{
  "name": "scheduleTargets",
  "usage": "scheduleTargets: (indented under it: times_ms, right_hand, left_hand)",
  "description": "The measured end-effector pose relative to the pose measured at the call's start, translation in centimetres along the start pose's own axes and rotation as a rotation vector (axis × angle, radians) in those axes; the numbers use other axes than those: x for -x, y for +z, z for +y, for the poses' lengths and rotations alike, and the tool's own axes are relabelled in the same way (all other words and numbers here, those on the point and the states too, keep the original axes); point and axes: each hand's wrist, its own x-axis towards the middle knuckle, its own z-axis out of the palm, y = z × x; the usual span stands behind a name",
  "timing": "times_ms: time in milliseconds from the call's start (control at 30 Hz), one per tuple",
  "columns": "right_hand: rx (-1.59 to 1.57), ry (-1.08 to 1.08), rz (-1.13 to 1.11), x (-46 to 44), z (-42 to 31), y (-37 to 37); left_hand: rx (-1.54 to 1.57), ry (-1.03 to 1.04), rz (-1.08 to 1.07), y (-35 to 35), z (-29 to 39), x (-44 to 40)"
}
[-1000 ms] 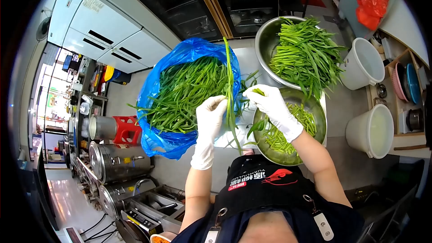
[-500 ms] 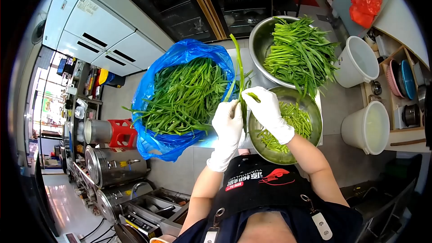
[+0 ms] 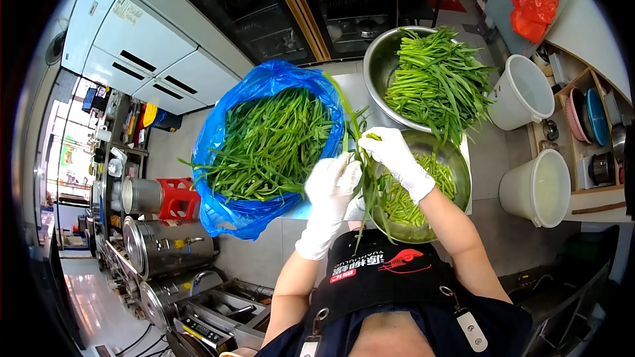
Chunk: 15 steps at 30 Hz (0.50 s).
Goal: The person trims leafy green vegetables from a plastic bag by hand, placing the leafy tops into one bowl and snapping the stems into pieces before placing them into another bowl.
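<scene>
White gloves cover both my hands. My left hand (image 3: 333,185) is closed, its fingertips pinching the stems of long, narrow-leaved greens that look like water spinach (image 3: 349,114). Just to the right, my right hand (image 3: 395,158) grips the same greens, a short green piece showing at its fingers. Leaves hang down between the hands. A blue plastic bag (image 3: 218,122) of loose water spinach lies open at the left. Under my right hand is a metal bowl (image 3: 465,188) holding cut stem pieces (image 3: 413,205). Behind it, another metal bowl (image 3: 376,69) carries a neat pile of greens (image 3: 433,82).
Two white buckets (image 3: 526,89) (image 3: 537,185) stand on the floor at the right, near a shelf with basins (image 3: 597,116). A red stool (image 3: 178,198) and large steel pots (image 3: 172,244) are at the left. Glass-door cabinets (image 3: 264,13) stand behind.
My left hand has shifted slightly left and turned. The held stalk now leans further left at its top, and more leaves dangle below my hands.
</scene>
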Motion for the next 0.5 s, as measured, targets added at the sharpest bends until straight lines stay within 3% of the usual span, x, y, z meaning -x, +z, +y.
scheduleTargets:
  times_ms: [133, 233, 367, 433, 500]
  right_hand:
    - [0.199, -0.132, -0.036, -0.3, 1.2, -0.8]
    - [0.347, -0.197, -0.067, -0.2, 1.3, -0.8]
    - [0.666, -0.289, -0.053, 0.7, 0.0, -0.5]
    - [0.805, -0.375, 0.011, 1.0, -0.2, -0.5]
    - [0.844, -0.415, 0.101, 0.7, 0.6, -0.9]
  left_hand:
    - [-0.256, 0.115, 0.212, -3.7, -1.7, -3.6]
    - [-0.511, 0.309, 0.075, -5.9, -2.8, -6.6]
    - [-0.397, 0.396, -0.161, -5.9, -5.8, -7.6]
    - [-0.473, 0.292, -0.308, -5.8, -7.0, -7.0]
    - [-0.477, 0.269, -0.314, -5.4, -7.2, -6.4]
